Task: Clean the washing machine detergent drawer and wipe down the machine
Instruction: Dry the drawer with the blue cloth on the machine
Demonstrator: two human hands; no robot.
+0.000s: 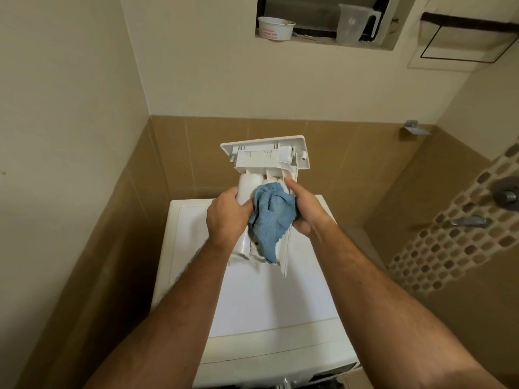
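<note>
The white washing machine stands in a corner of tan-tiled walls, and everything else is placed from it. Above its top panel, clear of the surface, the white detergent drawer is held up on end, its front panel uppermost and tilted, its open compartments facing the camera.

On the left side of the drawer, the left hand grips it, fingers curled round the rounded left compartment wall and the thumb tucked toward the cloth. In the middle, a blue cloth is bunched against the drawer's inside, covering the lower compartments, with a tail hanging down past the drawer's lower edge. On the right side, the right hand clasps the cloth and the drawer's right wall together, thumb stretched up along that wall; its other fingers are hidden behind the drawer.

High above the machine, a recess in the wall holds a white tub with red print at its left and a clear plastic measuring jug at its right. To the right of the machine, on a mosaic-tiled strip of wall, sit metal tap fittings.
</note>
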